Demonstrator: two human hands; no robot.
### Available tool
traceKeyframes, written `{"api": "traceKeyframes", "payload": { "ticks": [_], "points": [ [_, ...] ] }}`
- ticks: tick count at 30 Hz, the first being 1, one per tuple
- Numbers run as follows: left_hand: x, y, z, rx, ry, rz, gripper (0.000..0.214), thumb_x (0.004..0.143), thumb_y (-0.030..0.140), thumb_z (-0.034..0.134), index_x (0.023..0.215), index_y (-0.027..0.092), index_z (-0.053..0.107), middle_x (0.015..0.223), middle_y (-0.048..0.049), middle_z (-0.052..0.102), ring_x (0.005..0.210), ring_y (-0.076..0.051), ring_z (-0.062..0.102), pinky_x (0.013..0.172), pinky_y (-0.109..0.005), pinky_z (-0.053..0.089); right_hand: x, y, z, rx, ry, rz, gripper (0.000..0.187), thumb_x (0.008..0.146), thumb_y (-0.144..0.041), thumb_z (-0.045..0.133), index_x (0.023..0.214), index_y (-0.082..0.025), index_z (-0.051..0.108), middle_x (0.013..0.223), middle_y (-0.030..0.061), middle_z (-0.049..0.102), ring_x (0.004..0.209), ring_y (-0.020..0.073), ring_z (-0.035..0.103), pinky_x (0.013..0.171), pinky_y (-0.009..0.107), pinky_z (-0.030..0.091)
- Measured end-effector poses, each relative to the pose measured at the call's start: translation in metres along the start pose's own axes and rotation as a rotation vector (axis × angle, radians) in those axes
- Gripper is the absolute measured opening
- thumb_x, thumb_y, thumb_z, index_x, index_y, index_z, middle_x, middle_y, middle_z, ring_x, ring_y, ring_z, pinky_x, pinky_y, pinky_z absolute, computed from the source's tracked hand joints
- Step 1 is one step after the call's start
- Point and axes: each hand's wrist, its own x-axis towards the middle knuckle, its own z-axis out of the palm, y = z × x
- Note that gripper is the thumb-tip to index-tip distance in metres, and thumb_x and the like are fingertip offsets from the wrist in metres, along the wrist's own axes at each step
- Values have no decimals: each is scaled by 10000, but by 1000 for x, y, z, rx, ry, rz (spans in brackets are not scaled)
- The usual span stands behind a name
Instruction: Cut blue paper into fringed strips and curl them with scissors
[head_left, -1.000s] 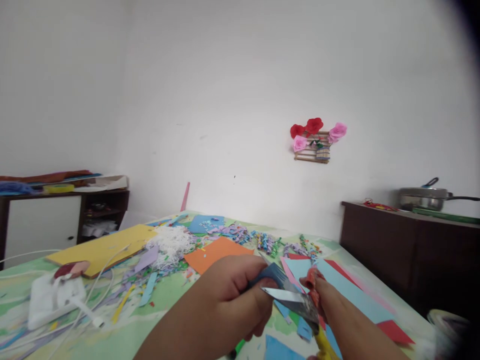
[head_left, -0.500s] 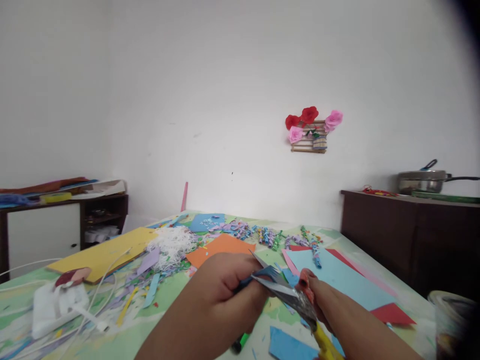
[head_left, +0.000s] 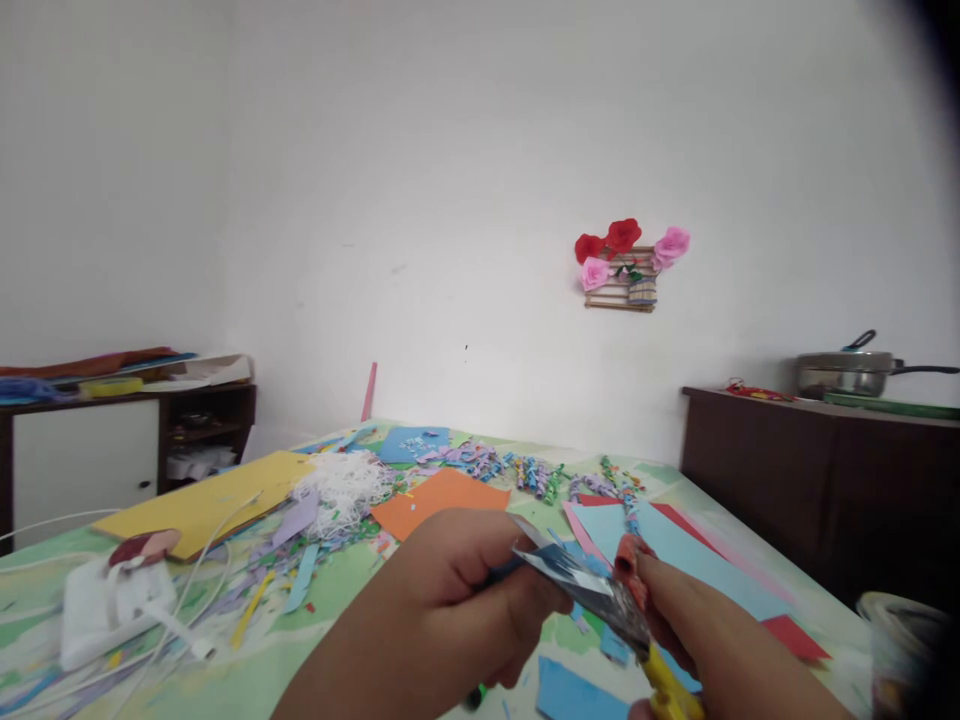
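My left hand [head_left: 457, 600] is closed in a pinch on a small blue piece of paper [head_left: 559, 563], held up over the table. My right hand [head_left: 675, 620] grips yellow-handled scissors [head_left: 600, 595]; their metal blades lie across the blue paper. Both hands meet low in the middle of the view. Under them the table [head_left: 337, 590] has a green patterned cover strewn with paper scraps.
An orange sheet [head_left: 439, 497], a yellow board [head_left: 202, 497], light blue and red sheets [head_left: 697, 575], white shreds [head_left: 341, 485] and curled paper strips [head_left: 525, 470] lie about. A white charger with cables [head_left: 112, 600] lies left. A dark cabinet [head_left: 825, 480] with a pan stands right.
The scissor blades have closed further on the blue paper and the fringed edge is less visible. The camera tilted slightly; hands stayed in place.
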Motion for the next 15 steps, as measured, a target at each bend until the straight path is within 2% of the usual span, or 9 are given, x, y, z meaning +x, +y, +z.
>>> {"api": "traceKeyframes", "payload": {
  "ticks": [5,8,11,15],
  "points": [
    [0,3,4,2,91,-61,242,759,196,411,518,183,407,450,55,395,438,-78,365,444,-186,292,-3,6,-2,-60,11,-11,724,575,-438,632,1221,-226,382,1152,105,553,963,372,545,675,397,536],
    [-3,3,10,1,176,-25,228,699,124,385,478,181,393,472,48,416,475,-85,395,466,-181,304,-2,6,0,-60,-2,-13,726,599,-389,613,1242,-163,364,1190,148,515,1017,367,508,729,397,515],
    [-5,2,11,52,167,-6,213,646,74,351,467,181,392,485,46,433,495,-90,423,488,-180,319,0,2,0,-22,-56,-40,690,623,-345,593,1240,-127,373,1210,159,496,1044,342,494,772,378,495],
    [-6,4,8,127,116,-56,205,661,71,370,502,184,432,539,45,471,559,-96,454,512,-175,323,3,-3,-5,0,-98,-57,662,639,-332,582,1234,-126,376,1215,155,493,1049,328,494,770,362,495]
  ]
}}
